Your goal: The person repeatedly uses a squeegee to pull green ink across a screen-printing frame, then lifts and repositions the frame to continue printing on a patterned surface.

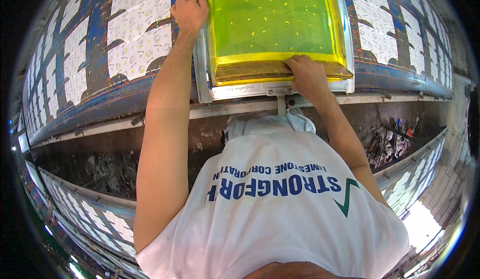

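Note:
A silk-screen printing frame (pixel 201 74) with pale metal rails lies on the long table in front of me. Its mesh (pixel 270 21) looks yellow-green, bordered by bright yellow, with small yellow marks scattered over it. My left hand (pixel 190 13) is closed over the frame's left rail near the far end, fingers curled at the outer side. A brown wooden squeegee (pixel 250 70) lies across the near end of the mesh, inside the frame. Around the right part of this squeegee my right hand (pixel 308 77) is closed, its fingertips over the top edge; the thumb is hidden.
White printed fabric pieces (pixel 140 46) lie in rows on the blue, paint-stained table (pixel 182 86), left and right of the frame. A metal rail (pixel 160 118) runs along the table's near edge. Behind me stands another table with white pieces (pixel 90 211). Debris (pixel 387 144) lies below at right.

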`<action>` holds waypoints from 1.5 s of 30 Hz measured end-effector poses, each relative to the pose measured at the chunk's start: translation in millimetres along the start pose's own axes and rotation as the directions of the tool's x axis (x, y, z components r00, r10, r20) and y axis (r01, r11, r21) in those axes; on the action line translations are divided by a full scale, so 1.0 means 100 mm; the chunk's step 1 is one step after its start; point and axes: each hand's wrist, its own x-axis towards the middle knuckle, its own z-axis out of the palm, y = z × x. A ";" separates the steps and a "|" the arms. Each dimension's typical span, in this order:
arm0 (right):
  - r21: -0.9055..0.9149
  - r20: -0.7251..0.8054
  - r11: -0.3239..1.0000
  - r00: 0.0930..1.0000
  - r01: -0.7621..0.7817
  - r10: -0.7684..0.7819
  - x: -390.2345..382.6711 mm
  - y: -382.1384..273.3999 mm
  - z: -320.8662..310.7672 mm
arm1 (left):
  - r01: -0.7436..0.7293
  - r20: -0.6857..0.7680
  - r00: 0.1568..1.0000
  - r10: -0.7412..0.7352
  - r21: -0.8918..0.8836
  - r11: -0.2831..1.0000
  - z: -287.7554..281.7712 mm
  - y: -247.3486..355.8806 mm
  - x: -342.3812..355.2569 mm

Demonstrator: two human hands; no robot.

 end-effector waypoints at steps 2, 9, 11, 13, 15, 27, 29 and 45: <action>-0.004 0.048 1.000 0.999 -0.009 0.009 0.06 0.05 -0.04 | 0.004 0.024 1.000 -0.004 -0.008 1.000 0.00 0.00 0.01; -0.012 0.192 1.000 0.981 -0.008 0.010 0.04 0.04 -0.22 | 0.018 0.068 0.998 -0.020 0.026 1.000 -0.04 0.00 -0.02; 0.011 0.168 1.000 0.986 0.016 -0.018 -0.06 0.01 -0.19 | 0.032 0.085 0.996 -0.035 0.035 0.999 -0.04 0.00 -0.01; 0.042 0.078 0.997 0.995 0.064 -0.067 -0.17 0.01 -0.10 | 0.003 0.042 0.999 -0.006 0.063 0.998 -0.02 0.00 0.02; 0.110 0.039 0.989 0.994 0.096 -0.100 -0.29 0.04 -0.02 | 0.043 0.079 0.996 -0.047 0.052 0.998 -0.02 -0.01 0.04; 0.324 0.045 0.882 0.926 0.342 -0.376 -0.76 0.71 -0.20 | 0.072 0.096 0.993 -0.074 0.026 0.997 -0.10 -0.02 0.10; 0.559 -0.012 0.788 0.953 0.258 -0.303 -0.82 1.02 -0.25 | 0.074 0.100 0.992 -0.074 0.002 0.997 -0.11 0.00 0.10; 0.555 -0.169 0.758 0.845 -0.344 0.508 -0.46 2.31 0.29 | -0.028 0.068 0.997 0.027 0.003 1.000 -0.21 0.12 0.13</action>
